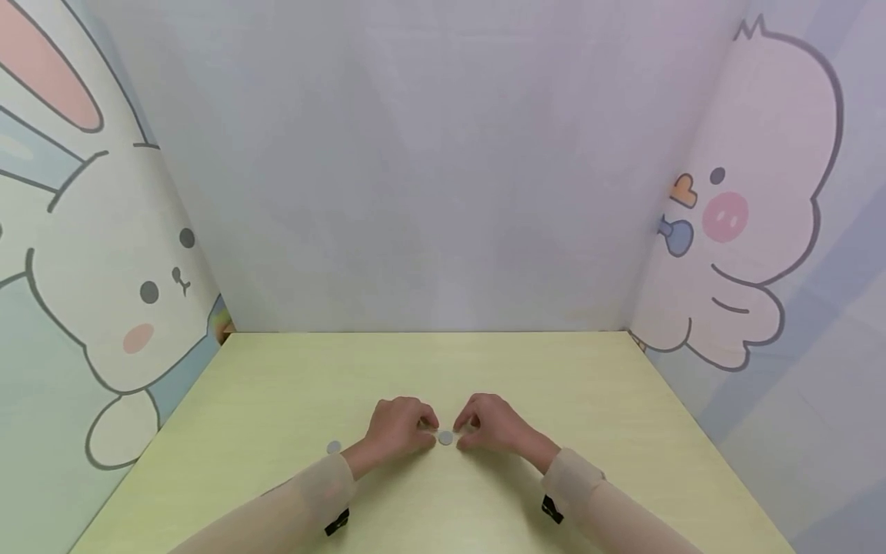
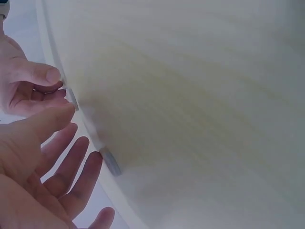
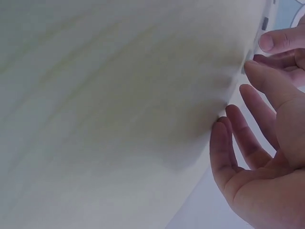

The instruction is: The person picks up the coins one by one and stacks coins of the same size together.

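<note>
A small flat grey disc (image 1: 445, 437), coin-like, lies on the table between my two hands. My left hand (image 1: 403, 427) is just left of it, fingers bent and apart from the thumb, with the thumb tip right at the disc's edge. From the other side my right hand (image 1: 493, 425) mirrors this, its thumb and index finger parted in a loose curve. Neither hand shows anything gripped. A second grey disc (image 1: 334, 447) lies left of my left wrist. Seen edge-on in the left wrist view, a disc (image 2: 111, 161) sits beside the left hand's outer fingers.
The pale yellow table (image 1: 443, 369) runs back to a plain whitish curtain (image 1: 429, 169). Cloth with a cartoon rabbit (image 1: 104, 308) hangs on the left, and one with a cartoon chick (image 1: 761, 169) on the right. Small black straps show under both sleeves.
</note>
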`<state>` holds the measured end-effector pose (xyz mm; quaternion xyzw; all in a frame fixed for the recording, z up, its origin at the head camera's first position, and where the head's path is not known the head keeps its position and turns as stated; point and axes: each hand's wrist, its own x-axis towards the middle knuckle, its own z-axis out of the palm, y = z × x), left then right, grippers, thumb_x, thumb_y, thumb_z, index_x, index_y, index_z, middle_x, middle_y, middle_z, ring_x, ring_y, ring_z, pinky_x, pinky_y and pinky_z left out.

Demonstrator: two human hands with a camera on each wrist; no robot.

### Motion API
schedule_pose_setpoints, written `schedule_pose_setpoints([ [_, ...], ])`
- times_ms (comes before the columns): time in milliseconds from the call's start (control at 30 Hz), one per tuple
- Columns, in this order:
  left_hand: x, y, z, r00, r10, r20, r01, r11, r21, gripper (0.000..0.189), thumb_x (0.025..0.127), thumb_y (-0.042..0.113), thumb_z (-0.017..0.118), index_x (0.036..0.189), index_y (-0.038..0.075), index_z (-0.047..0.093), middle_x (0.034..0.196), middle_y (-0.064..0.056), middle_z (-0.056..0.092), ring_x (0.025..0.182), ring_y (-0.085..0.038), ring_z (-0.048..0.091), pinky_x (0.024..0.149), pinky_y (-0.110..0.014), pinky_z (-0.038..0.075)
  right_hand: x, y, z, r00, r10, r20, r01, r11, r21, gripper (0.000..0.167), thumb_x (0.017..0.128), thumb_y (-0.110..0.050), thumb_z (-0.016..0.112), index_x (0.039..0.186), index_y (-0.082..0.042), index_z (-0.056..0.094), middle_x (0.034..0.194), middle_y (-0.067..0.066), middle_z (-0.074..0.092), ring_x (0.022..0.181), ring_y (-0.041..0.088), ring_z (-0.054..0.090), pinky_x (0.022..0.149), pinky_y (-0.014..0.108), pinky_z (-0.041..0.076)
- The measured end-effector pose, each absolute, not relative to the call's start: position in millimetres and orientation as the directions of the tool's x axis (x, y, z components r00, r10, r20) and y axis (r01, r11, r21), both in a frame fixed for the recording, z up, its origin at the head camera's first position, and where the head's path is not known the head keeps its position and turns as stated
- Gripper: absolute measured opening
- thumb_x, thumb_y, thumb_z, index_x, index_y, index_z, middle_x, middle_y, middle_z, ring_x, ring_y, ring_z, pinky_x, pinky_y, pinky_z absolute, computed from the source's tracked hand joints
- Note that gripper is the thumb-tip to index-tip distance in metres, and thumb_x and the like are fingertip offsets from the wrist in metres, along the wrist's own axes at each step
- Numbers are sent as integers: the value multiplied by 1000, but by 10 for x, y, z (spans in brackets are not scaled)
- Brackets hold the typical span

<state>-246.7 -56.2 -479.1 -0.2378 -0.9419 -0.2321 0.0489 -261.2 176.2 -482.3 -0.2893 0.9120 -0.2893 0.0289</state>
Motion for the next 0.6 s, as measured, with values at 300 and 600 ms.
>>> schedule_pose_setpoints([
  [300, -2488, -765, -4711, -902, 365, 232, 431, 807, 405, 10, 88, 27, 85, 98, 23, 84, 97, 10, 78, 93, -16, 73, 81, -46, 50, -2596, 2048, -4668, -855, -505, 117, -482, 691, -539, 22, 88, -18, 86, 107, -9, 83, 104, 3, 74, 94, 24, 67, 81, 36, 54],
  [600, -2458, -1103, -4554, -904, 272, 329, 391, 838, 381, 16, 92, 32, 83, 107, 26, 83, 110, 8, 79, 107, -23, 73, 89, -52, 52, -2547, 2402, -4578, -850, -472, 234, -524, 709, -472, 26, 95, -21, 80, 117, -9, 79, 112, 7, 75, 100, 31, 69, 86, 41, 57],
])
